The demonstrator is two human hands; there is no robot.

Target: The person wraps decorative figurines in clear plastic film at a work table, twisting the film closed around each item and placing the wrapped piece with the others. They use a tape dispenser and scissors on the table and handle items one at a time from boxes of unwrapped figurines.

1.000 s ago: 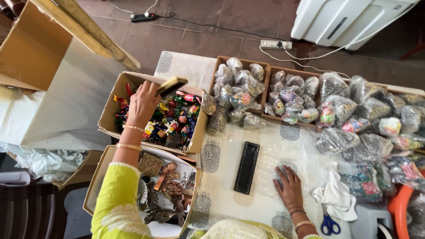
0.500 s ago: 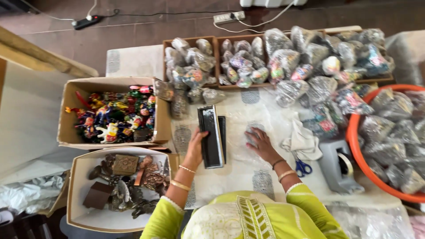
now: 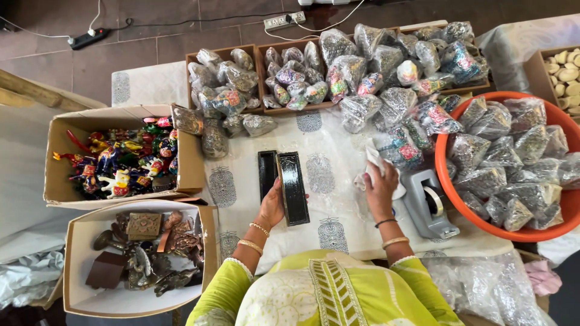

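My left hand (image 3: 273, 204) grips a long black rectangular box (image 3: 293, 187), tilted up on its edge over the patterned white cloth (image 3: 338, 211). A second black piece (image 3: 266, 173) lies flat on the cloth just left of it. My right hand (image 3: 382, 188) is closed on a white cloth rag (image 3: 372, 166), right of the box and beside a grey tape dispenser (image 3: 426, 205). Both arms wear yellow-green sleeves and bangles.
Left: a cardboard box of colourful painted figurines (image 3: 121, 162) and one of metal and wooden trinkets (image 3: 142, 253). Behind: wooden trays of plastic-wrapped items (image 3: 314, 72). Right: an orange tub (image 3: 450, 193) full of wrapped packets. A power strip (image 3: 279, 21) lies on the floor.
My left hand has lifted the black box onto its edge, apart from the flat black piece. My right hand moved off the cloth-covered table and took hold of the white rag.
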